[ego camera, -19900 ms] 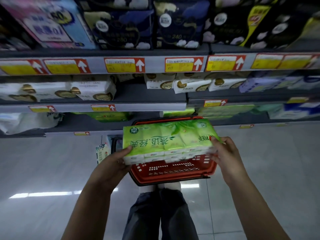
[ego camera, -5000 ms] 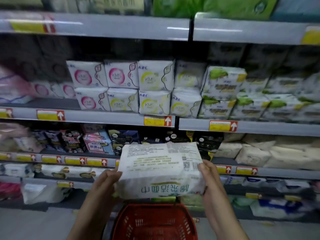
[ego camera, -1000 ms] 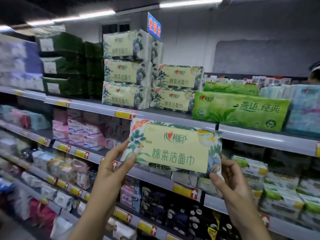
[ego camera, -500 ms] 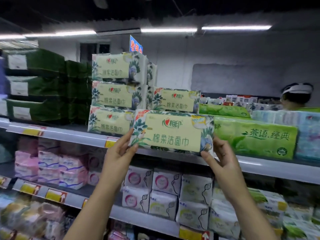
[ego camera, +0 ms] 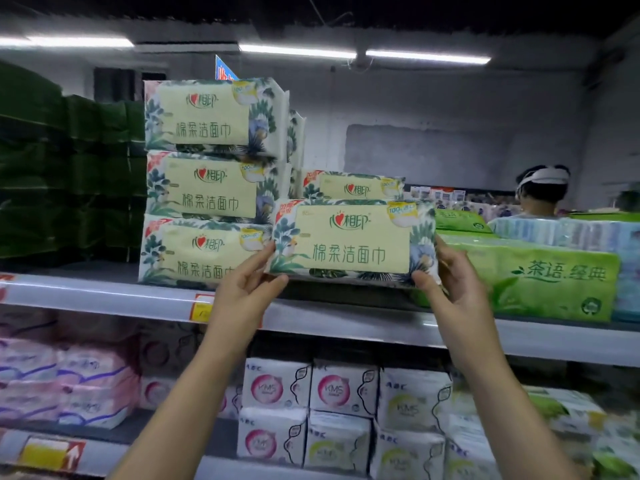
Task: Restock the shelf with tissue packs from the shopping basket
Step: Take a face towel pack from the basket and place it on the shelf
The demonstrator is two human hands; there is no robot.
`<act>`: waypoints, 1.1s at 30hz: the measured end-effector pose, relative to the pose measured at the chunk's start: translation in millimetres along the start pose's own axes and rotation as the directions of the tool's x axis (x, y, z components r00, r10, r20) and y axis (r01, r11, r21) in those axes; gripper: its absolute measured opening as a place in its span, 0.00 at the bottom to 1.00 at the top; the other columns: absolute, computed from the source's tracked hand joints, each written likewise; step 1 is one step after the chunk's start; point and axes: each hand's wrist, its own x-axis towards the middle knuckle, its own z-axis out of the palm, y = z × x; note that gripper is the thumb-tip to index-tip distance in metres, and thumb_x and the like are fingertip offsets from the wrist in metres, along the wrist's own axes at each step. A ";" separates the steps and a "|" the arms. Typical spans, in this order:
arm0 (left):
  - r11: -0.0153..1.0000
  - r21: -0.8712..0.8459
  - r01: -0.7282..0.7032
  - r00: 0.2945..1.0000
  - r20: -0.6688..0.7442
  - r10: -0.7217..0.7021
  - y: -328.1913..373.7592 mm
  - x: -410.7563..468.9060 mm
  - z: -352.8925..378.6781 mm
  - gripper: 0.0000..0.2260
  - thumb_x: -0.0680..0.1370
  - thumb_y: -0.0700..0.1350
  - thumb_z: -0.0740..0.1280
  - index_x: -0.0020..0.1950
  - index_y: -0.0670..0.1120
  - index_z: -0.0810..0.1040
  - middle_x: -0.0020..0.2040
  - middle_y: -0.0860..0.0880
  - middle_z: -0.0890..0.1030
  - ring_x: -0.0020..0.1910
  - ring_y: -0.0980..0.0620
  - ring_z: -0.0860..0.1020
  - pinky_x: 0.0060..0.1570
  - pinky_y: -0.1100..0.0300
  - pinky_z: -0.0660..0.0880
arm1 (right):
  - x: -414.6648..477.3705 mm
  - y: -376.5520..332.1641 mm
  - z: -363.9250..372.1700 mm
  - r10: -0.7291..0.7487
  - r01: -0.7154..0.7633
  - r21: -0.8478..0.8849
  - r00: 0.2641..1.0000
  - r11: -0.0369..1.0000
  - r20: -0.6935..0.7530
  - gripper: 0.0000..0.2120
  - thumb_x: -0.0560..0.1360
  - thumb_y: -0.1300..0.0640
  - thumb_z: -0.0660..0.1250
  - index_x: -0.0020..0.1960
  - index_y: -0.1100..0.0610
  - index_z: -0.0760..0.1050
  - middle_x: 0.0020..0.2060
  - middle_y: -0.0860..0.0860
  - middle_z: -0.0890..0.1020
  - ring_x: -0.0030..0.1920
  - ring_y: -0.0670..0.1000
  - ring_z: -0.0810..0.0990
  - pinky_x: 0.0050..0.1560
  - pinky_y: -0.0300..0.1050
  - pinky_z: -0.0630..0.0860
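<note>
Aloft, left hand [ego camera: 242,292], right hand [ego camera: 453,289] snug round tissue pack [ego camera: 351,240] ends, above shelf edge [ego camera: 104,299].

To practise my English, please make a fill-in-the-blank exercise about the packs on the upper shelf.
1. The left hand and right hand together hold ____ tissue pack.
2. The front stack to its left has ____ packs.
3. The long pack on its right is ____.

Missing words: one; three; green.
</note>
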 end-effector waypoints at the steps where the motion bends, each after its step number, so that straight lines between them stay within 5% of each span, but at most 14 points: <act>1: 1.000 0.011 0.004 1.000 0.011 -0.004 -2.3 1.2 0.2 0.23 0.75 0.36 0.69 0.68 0.52 0.73 0.65 0.58 0.76 0.67 0.59 0.72 0.69 0.53 0.68 | -0.9 5.3 1.8 0.023 -0.023 -0.014 1.000 1.000 -0.009 0.15 0.76 0.63 0.66 0.55 0.44 0.71 0.63 0.44 0.76 0.61 0.36 0.75 0.59 0.30 0.71; 4: 0.992 0.121 -0.040 0.999 0.022 0.037 -7.7 4.1 3.1 0.22 0.76 0.37 0.69 0.65 0.58 0.73 0.64 0.59 0.75 0.65 0.60 0.73 0.66 0.57 0.70 | -4.9 19.7 3.5 0.111 -0.113 -0.106 0.994 0.988 -0.021 0.14 0.77 0.60 0.65 0.57 0.45 0.71 0.62 0.45 0.77 0.60 0.39 0.75 0.65 0.44 0.71; 8: 0.861 0.473 -0.189 0.980 0.041 0.193 -19.2 5.6 6.7 0.20 0.76 0.41 0.70 0.67 0.49 0.74 0.64 0.53 0.76 0.64 0.52 0.75 0.66 0.56 0.70 | -4.7 26.9 5.6 0.089 -0.118 -0.338 0.991 0.934 -0.100 0.15 0.76 0.58 0.67 0.63 0.54 0.72 0.64 0.47 0.75 0.62 0.43 0.72 0.61 0.40 0.69; 12: 0.780 0.587 -0.217 0.973 0.064 0.222 -25.4 6.4 11.5 0.20 0.77 0.41 0.67 0.69 0.43 0.73 0.66 0.48 0.73 0.64 0.52 0.72 0.64 0.64 0.64 | 1.1 29.9 9.1 0.015 -0.111 -0.593 0.986 0.798 -0.165 0.18 0.74 0.57 0.71 0.61 0.64 0.77 0.61 0.52 0.71 0.63 0.51 0.69 0.59 0.35 0.62; 16: 0.704 0.660 -0.262 0.952 0.057 0.300 -33.4 9.6 15.1 0.19 0.77 0.39 0.67 0.68 0.40 0.74 0.62 0.43 0.74 0.60 0.47 0.72 0.58 0.62 0.67 | 6.5 33.0 12.7 0.003 -0.138 -0.643 0.978 0.753 -0.207 0.20 0.72 0.56 0.72 0.61 0.63 0.77 0.52 0.49 0.67 0.58 0.52 0.67 0.54 0.35 0.62; 20: 0.647 0.715 -0.267 0.930 0.016 0.367 -39.8 9.4 13.9 0.17 0.77 0.40 0.67 0.66 0.40 0.76 0.58 0.42 0.78 0.58 0.40 0.70 0.56 0.51 0.70 | 7.5 37.3 16.5 0.001 -0.152 -0.641 0.973 0.752 -0.230 0.18 0.72 0.58 0.72 0.59 0.60 0.73 0.43 0.50 0.74 0.50 0.56 0.74 0.46 0.44 0.68; 23: 0.635 0.713 -0.298 0.928 0.059 0.368 -39.4 8.2 11.7 0.21 0.76 0.40 0.68 0.68 0.46 0.74 0.55 0.44 0.80 0.56 0.41 0.69 0.54 0.54 0.66 | 5.0 38.5 17.9 -0.002 -0.132 -0.606 0.977 0.784 -0.215 0.22 0.72 0.60 0.72 0.63 0.55 0.68 0.35 0.47 0.72 0.41 0.54 0.75 0.41 0.49 0.73; 33: 0.595 0.765 -0.246 0.954 0.083 0.287 -41.3 10.6 18.3 0.18 0.77 0.41 0.67 0.67 0.48 0.76 0.57 0.41 0.73 0.57 0.39 0.65 0.54 0.44 0.71 | 3.9 38.0 13.2 -0.027 -0.064 -0.626 0.991 0.777 -0.135 0.18 0.74 0.59 0.69 0.63 0.52 0.73 0.37 0.51 0.74 0.39 0.52 0.74 0.41 0.50 0.75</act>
